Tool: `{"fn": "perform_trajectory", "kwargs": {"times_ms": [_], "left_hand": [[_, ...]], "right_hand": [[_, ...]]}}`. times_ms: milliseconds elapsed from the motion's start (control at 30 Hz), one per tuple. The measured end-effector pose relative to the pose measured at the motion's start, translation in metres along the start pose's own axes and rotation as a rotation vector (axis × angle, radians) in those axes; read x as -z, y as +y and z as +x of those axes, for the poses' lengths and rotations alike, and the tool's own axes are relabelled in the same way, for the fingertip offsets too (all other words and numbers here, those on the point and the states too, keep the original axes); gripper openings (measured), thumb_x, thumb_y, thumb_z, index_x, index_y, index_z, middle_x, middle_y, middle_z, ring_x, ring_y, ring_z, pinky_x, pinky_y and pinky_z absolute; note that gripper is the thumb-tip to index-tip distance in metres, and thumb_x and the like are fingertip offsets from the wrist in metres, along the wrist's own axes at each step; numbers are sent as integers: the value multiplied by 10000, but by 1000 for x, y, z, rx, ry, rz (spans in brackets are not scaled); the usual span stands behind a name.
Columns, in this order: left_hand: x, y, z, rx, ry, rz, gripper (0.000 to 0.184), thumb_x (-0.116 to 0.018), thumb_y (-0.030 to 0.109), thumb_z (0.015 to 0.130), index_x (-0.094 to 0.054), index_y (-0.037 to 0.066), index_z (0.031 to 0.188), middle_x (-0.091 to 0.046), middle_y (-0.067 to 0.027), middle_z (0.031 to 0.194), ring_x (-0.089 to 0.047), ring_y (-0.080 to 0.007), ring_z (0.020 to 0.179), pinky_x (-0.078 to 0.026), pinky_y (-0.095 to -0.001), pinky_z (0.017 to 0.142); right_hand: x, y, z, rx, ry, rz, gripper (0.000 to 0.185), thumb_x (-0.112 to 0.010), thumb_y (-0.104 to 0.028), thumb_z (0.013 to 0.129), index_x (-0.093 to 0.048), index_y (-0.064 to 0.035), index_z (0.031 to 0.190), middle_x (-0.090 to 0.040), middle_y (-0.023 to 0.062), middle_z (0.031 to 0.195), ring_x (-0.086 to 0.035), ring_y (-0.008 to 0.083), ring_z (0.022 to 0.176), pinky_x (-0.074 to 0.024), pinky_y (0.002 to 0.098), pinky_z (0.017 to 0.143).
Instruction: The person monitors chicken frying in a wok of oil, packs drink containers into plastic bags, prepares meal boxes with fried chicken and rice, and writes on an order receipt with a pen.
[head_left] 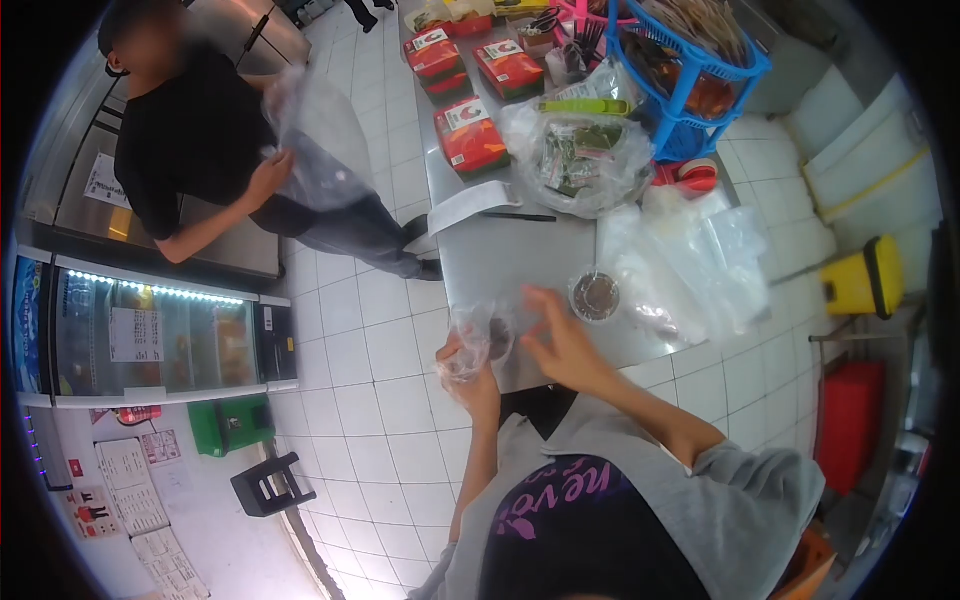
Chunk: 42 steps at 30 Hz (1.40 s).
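The left hand (480, 384) holds a clear, crinkled plastic bag (472, 352) against a small, round, dark-filled tub (498, 339), apparently steadying both, while the spread-fingered right hand (563, 347) stands beside them, a round, clear-rimmed, brown-filled container (597, 297) just beyond it.

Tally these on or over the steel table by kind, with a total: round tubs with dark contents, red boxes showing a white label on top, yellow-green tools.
Round tubs: 2
Red boxes with a white top label: 3
Yellow-green tool: 1
Total: 6
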<state>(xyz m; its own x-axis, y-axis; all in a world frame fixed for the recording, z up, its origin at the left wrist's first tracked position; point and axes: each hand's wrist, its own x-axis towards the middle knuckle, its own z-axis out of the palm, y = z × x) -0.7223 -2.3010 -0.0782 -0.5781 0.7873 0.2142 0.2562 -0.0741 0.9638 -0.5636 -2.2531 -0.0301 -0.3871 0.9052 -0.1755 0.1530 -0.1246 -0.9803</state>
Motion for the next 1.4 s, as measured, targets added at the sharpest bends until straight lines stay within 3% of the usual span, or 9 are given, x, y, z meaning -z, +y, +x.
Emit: {"fn": "perform_trajectory", "kwargs": {"times_ms": [67, 167, 300, 400, 500, 767, 967, 1233, 1400], "left_hand": [[0, 20, 6, 19, -3, -73, 219, -687, 103, 889, -555, -1, 1029, -623, -123, 1063, -574, -184, 1006, -437, -323, 914], [11, 44, 19, -65, -86, -92, 195, -683, 130, 899, -558, 10, 989, -624, -102, 1008, -567, -166, 968, -438, -311, 890], [30, 46, 27, 146, -304, -266, 143, -677, 121, 906, -585, 16, 935, -640, -91, 976, -581, -144, 914, -438, -279, 869], [33, 29, 28, 113, -241, -348, 149, -627, 160, 945, -597, 14, 947, -625, -74, 944, -560, -132, 911, -432, -274, 854], [37, 35, 31, 153, -226, -354, 143, -564, 138, 973, -596, 8, 921, -618, -71, 957, -567, -138, 910, -443, -274, 848], [82, 87, 63, -157, -377, 137, 193, -532, 69, 973, -664, 26, 1106, -637, -48, 851, -550, -106, 778, -429, -216, 678], [86, 106, 74, 117, -410, -243, 249, -530, 28, 956, -610, 30, 1192, -687, -67, 862, -534, -56, 646, -448, -207, 640], [94, 124, 87, -131, -635, -75, 403, -537, -28, 914, -510, 36, 1310, -678, -114, 1125, -542, -58, 563, -448, -198, 556], [89, 124, 84, -68, -749, -133, 520, -495, -35, 910, -394, 38, 1414, -578, -158, 1309, -561, -72, 567, -467, -210, 581]], "right_hand": [[35, -18, -6, 338, 185, -785, 862, -762, -131, 743, -307, -229, 1469, -299, 235, 1489, -399, 391, 1262, -380, 573, 1013], [66, 13, -2, 56, 223, -1090, 930, -788, -161, 701, -287, -238, 1481, -286, 204, 1498, -262, 460, 1373, -261, 608, 1104], [62, 13, 7, -70, 151, -1168, 898, -773, -190, 721, -291, -240, 1478, -258, 154, 1525, -174, 470, 1420, -191, 621, 1132], [44, -24, 60, 229, 259, -822, 845, -752, -224, 741, -314, -222, 1463, -322, 136, 1503, -236, 465, 1402, -161, 651, 1120], [31, -34, 130, 411, -128, -409, 798, -734, -246, 751, -334, -184, 1439, -378, 143, 1482, -296, 461, 1383, -148, 685, 1099], [51, -12, 37, -211, -87, -1244, 952, -864, -145, 548, -412, -188, 1385, -438, 154, 1407, -406, 423, 1310, -350, 482, 1099], [53, 39, 11, 236, 372, -901, 751, -773, -59, 621, -508, -112, 1322, -495, 147, 1128, -508, 343, 1057, -443, 426, 897], [66, -92, -41, 268, 658, -794, 904, -842, -122, 565, -406, -34, 1352, -515, 147, 1262, -539, 279, 1127, -442, 382, 970], [36, -134, -30, 688, 591, -116, 1142, -917, -223, 590, -184, -99, 1457, -516, 159, 1286, -525, 276, 1208, -410, 415, 1060]]}}
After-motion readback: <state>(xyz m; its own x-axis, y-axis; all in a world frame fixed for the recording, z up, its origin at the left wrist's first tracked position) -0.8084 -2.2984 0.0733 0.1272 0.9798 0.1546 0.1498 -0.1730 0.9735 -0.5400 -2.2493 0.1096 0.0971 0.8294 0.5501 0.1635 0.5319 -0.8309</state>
